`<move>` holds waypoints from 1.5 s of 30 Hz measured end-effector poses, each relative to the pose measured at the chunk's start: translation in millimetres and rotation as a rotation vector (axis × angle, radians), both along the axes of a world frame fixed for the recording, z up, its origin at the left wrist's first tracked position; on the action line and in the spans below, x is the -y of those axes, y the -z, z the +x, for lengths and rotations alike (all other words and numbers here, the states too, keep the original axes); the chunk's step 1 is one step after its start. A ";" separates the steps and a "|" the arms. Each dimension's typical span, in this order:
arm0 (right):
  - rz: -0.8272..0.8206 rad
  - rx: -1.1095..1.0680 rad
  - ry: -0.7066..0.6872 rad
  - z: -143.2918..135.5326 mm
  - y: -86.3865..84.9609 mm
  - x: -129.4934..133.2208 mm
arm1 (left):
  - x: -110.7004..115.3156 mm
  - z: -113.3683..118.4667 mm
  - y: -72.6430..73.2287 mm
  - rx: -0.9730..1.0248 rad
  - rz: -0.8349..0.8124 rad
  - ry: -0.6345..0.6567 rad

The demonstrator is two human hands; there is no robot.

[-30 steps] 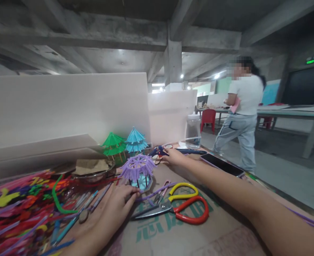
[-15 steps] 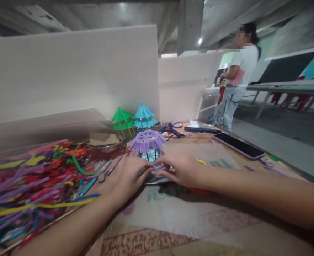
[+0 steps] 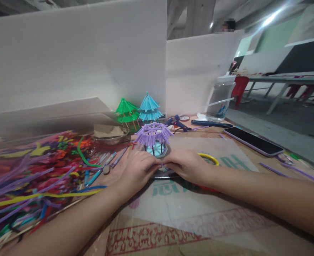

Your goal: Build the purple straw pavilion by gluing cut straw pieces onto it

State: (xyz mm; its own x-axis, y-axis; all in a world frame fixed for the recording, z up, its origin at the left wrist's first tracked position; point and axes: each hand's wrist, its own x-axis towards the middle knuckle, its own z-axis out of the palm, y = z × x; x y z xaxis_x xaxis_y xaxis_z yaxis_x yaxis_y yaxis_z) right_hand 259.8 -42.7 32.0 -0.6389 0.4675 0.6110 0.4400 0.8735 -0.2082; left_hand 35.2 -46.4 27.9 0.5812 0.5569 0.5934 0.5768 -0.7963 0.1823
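A small pavilion model with a purple pipe-cleaner roof stands on dark posts over a pale blue base. Just in front of it, my left hand and my right hand meet with fingertips pinched close together. A tiny piece seems to be between the fingertips, too small to name. Below the fingers lies the rim of a dark round plate. Behind the model are a green tiered roof model and a light blue one.
Colourful pipe cleaners pile up at the left. A glue gun, dark blue scissors or pliers, a plastic jug and a phone lie or stand behind and right. A yellow ring is by my right wrist.
The view has shifted, so the person at the back right is mostly hidden behind the board. My fingertips have come closer together, and the purple strip seen between them no longer shows clearly.
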 end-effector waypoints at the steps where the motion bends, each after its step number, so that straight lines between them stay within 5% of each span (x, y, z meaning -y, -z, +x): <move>1: 0.007 -0.004 -0.017 0.0 0.6 0.0 | -0.5 -0.3 0.7 0.004 0.017 0.014; 7: 0.009 -0.049 0.013 1.5 -2.9 0.9 | -0.9 0.3 -1.7 -0.003 -0.051 -0.005; 15: 0.073 -0.231 0.095 9.6 -34.8 -8.4 | -16.4 -1.9 3.7 0.097 -0.257 -0.424; 20: -0.225 -0.304 0.092 1.0 -26.3 0.9 | -27.6 -6.2 11.9 0.212 -0.240 -0.542; 27: -0.599 -0.449 0.072 -8.4 -19.2 8.8 | -25.3 -10.1 4.1 0.207 -0.205 -0.394; 35: -0.439 -0.300 0.106 -6.2 -14.3 14.9 | 1.6 3.3 -5.3 0.126 -0.267 0.035; 45: -0.341 -0.068 0.108 -2.9 -7.1 14.6 | 6.2 4.6 -4.5 0.209 -0.279 0.006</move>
